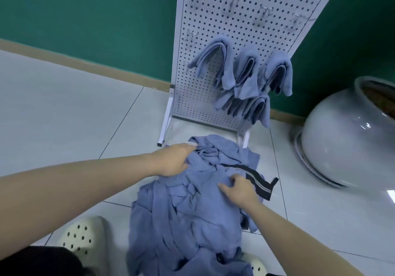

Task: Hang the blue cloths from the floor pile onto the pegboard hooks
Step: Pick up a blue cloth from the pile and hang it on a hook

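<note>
A pile of blue cloths [188, 211] lies on the tiled floor in front of a white pegboard stand [241, 26]. Several blue cloths [245, 77] hang folded over its lower hooks, and bare metal hooks [232, 0] stick out higher up. My left hand [175, 158] grips a fold at the pile's far left edge, its fingertips buried in the cloth. My right hand [239, 188] pinches cloth near the pile's right side, beside a black strip with a grey stripe [256, 181].
A large white ceramic pot [342, 139] stands on the floor to the right of the pegboard. A green wall with a tan skirting [85, 62] runs behind. A cream perforated slipper [83, 239] and dark clothing sit at the bottom left.
</note>
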Demonstrator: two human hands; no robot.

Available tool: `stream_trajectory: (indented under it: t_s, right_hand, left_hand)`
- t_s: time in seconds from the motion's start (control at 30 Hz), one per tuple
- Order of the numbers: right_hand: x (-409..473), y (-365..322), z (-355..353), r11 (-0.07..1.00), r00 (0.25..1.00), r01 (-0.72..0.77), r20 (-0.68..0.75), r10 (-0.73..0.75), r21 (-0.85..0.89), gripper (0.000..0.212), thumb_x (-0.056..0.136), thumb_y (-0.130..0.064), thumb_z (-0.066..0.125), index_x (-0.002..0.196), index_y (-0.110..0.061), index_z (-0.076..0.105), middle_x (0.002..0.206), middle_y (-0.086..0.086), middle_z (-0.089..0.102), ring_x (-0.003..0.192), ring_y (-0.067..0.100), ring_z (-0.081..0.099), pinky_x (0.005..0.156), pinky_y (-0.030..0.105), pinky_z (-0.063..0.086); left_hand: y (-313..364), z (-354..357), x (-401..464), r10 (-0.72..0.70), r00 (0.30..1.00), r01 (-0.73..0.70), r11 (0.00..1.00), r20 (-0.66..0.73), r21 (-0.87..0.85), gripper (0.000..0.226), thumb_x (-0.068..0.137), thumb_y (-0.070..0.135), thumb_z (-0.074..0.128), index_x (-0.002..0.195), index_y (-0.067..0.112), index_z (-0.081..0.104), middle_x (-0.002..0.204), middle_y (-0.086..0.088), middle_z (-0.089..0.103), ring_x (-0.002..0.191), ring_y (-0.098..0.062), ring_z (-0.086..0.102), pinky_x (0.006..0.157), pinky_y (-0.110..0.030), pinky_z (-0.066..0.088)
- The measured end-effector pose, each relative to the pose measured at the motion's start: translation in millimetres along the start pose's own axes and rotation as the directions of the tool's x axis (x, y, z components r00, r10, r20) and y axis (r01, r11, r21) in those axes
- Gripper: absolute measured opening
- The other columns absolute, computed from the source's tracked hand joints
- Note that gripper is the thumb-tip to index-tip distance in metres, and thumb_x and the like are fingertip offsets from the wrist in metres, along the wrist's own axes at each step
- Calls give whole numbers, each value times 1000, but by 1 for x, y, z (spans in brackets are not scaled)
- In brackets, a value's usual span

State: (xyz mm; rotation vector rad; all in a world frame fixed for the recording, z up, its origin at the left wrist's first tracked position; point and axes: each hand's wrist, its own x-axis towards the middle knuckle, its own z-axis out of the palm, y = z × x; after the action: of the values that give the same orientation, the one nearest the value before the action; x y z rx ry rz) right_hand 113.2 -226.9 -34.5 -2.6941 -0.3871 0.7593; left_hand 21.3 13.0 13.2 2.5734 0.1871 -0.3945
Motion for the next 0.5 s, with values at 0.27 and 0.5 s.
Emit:
stream_trajectory:
  t_s: [0.27,0.5]
  right_hand:
    - [20,-6,12,995,992,41,-126,-29,91,13,90,-21,69,81,-13,65,78,2,67,82,24,64,71,35,52]
    - [30,-42,-37,854,960,277,-165,-227,440,23,99,-15,66,82,-20,51,50,-12,43,46,5,35,51,23,30]
  left_hand:
    - [-8,33,20,-34,984,18,996,176,89,61,104,20,51,160,13,27,162,-8,37,145,-28,41,114,-41,39]
    - [0,18,40,11,996,-5,998,92,-69,70,92,23,72,152,14,38,145,-8,53,116,-22,56,99,-34,47]
